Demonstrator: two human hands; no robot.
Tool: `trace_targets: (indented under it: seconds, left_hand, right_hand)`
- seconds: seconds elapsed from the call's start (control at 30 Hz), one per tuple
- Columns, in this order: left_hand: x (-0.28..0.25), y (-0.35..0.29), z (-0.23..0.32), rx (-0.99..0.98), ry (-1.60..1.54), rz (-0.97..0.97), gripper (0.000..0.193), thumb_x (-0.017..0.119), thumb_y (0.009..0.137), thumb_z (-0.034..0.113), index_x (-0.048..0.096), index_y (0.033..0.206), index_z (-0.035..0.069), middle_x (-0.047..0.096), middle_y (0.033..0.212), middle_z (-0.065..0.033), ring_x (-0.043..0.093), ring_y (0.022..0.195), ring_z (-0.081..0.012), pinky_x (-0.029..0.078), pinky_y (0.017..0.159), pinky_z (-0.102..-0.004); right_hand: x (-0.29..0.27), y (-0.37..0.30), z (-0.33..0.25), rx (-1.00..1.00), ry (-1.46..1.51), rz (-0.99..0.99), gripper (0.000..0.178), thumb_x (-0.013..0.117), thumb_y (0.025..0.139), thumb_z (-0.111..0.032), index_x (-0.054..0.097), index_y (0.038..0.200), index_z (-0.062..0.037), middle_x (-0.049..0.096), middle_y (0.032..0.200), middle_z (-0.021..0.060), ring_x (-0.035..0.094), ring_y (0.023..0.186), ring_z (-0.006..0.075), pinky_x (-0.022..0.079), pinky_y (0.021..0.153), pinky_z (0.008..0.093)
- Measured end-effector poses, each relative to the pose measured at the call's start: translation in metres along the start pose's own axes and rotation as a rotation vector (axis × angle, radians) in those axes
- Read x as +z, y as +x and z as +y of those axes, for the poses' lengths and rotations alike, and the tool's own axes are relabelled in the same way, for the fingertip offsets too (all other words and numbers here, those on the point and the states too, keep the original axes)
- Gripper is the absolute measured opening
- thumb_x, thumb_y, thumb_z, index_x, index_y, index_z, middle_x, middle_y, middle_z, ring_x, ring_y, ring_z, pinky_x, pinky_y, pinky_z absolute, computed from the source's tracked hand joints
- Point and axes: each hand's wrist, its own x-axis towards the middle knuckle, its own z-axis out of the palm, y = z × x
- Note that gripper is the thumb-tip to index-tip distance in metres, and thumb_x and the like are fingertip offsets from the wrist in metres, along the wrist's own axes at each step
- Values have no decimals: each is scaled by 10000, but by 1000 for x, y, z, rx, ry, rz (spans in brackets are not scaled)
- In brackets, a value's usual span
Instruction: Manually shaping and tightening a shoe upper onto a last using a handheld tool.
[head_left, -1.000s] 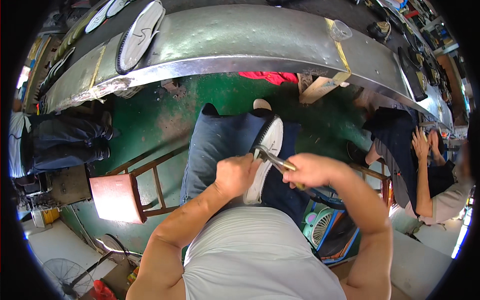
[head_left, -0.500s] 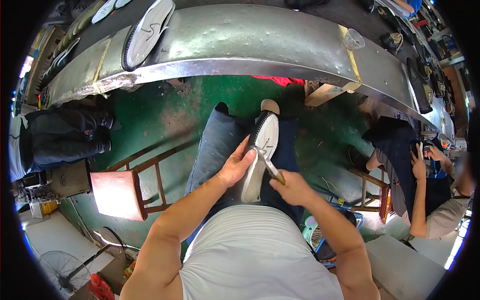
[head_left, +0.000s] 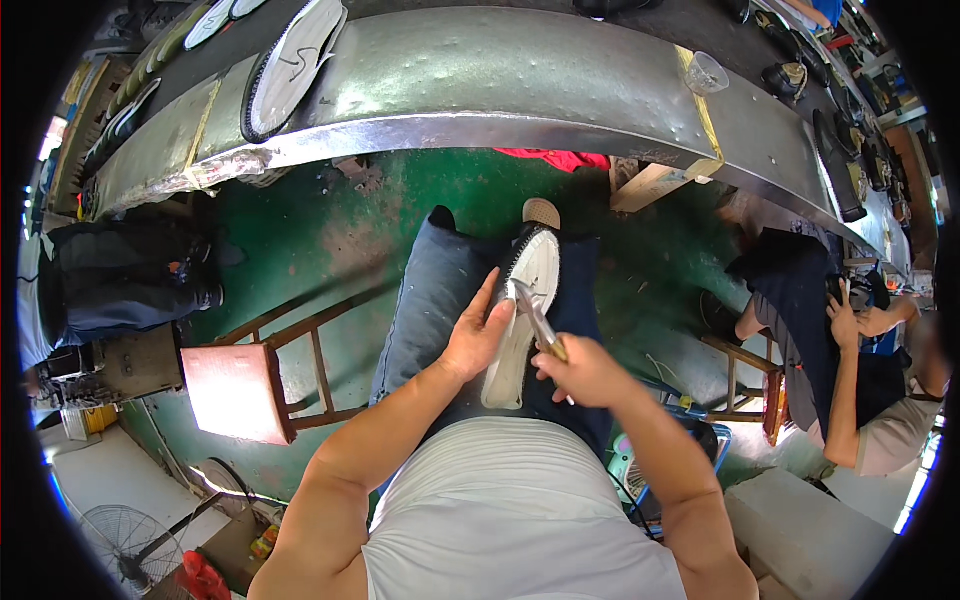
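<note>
On my lap lies a shoe (head_left: 541,266), bottom up, with a pale insole board and a dark, pleated edge showing. My left hand (head_left: 474,335) grips its left side, thumb over the bottom and a finger stretched along the edge. My right hand (head_left: 583,371) is closed around metal pliers (head_left: 538,318) with an olive-coloured grip. The jaws of the pliers meet the shoe's left edge near my left fingertips. Exactly what they pinch is too small to make out.
A metal-topped bench (head_left: 480,75) crosses ahead, bearing another upturned shoe (head_left: 295,70) and a clear plastic cup (head_left: 706,74). A stool (head_left: 238,393) stands left, a floor fan (head_left: 125,545) at lower left. At right sits a person (head_left: 850,350); another's legs (head_left: 130,275) show at left.
My right hand and the pliers have shifted slightly, with the handles tilting and the fingers loosening a little. My left hand stays on the shoe. The person at right has moved their hands.
</note>
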Motion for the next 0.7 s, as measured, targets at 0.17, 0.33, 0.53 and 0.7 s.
trace_targets:
  seconds: [0.17,0.33,0.53,0.7]
  left_hand:
    - [-4,1,-9,63,36,26,607,512,1051,253,258,1579,93,518,1431,-156,471,1295,-176,368,1083,-283]
    - [-7,7,0,637,623,9,535,474,1039,181,332,1545,80,500,1435,-252,497,1338,-337,392,1103,-349]
    - [-1,-2,24,495,801,-48,470,491,1001,164,462,1470,161,526,1349,-307,589,1140,-476,513,973,-456]
    - [4,-2,38,461,903,35,447,531,978,140,520,1424,151,604,1224,-327,619,1072,-490,546,896,-483]
  right_hand:
    - [17,17,27,34,213,6,224,607,992,-247,602,1017,-25,633,766,29,560,602,90,435,492,234]
    - [24,12,29,47,388,13,199,610,990,-232,599,1021,-36,619,796,31,528,605,82,382,465,208]
    - [-41,-12,36,186,628,-340,330,613,986,-231,580,1170,41,666,965,91,695,846,184,544,517,238]
    - [-61,-12,23,13,138,-12,388,469,1054,-333,586,1118,31,670,902,83,675,743,157,521,514,262]
